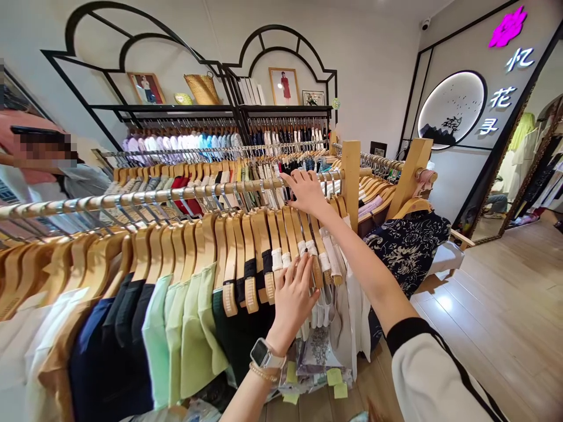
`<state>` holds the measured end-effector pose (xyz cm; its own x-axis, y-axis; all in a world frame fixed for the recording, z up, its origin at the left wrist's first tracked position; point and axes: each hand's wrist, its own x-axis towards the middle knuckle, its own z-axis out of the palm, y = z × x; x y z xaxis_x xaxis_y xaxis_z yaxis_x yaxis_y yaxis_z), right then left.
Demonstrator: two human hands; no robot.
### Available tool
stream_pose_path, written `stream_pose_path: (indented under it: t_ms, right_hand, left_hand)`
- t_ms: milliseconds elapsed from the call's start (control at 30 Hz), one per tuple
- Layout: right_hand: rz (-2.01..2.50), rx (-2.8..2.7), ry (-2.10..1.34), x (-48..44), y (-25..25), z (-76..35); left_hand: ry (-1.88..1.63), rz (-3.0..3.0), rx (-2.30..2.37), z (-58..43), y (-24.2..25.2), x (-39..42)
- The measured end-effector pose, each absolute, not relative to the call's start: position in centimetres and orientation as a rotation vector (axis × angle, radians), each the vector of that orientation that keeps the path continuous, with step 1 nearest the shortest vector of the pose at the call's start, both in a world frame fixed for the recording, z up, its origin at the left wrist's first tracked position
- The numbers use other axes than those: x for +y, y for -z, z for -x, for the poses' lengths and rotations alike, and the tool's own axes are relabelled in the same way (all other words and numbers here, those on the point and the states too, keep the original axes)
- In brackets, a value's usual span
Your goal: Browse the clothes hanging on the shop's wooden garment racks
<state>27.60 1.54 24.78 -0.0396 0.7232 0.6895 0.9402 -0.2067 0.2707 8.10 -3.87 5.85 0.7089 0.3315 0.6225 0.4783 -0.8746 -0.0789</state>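
Note:
My left hand [295, 291], with a watch [265, 354] and a beaded bracelet at its wrist, lies against wooden hangers [281, 234] that carry white straps. Its fingers are stretched out over the straps. Higher up, my right hand [307, 191] reaches across to the wooden rail [246, 186], fingers apart around the hanger hooks there. Part of the hooks is hidden behind it. White and pale garments [341, 310] hang below at the rail's right end. Just left of my left hand hang dark garments [237, 334] with black straps.
Green tops [196, 340] and navy clothes [90, 351] fill the rail leftward. A wooden post [350, 181] ends it. A patterned dark dress [407, 249] hangs to the right. Plastic-wrapped items [314, 357] sit below. Another person [35, 140] stands at far left.

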Motion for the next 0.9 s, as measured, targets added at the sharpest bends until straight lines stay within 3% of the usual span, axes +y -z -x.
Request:
stream_pose_path:
  t_ms: [900]
  right_hand:
    - [1.911, -1.741, 1.105, 1.23, -24.78, -27.20]
  left_hand:
    - [0.926, 2.654, -0.577, -8.26, -6.19, -3.04]
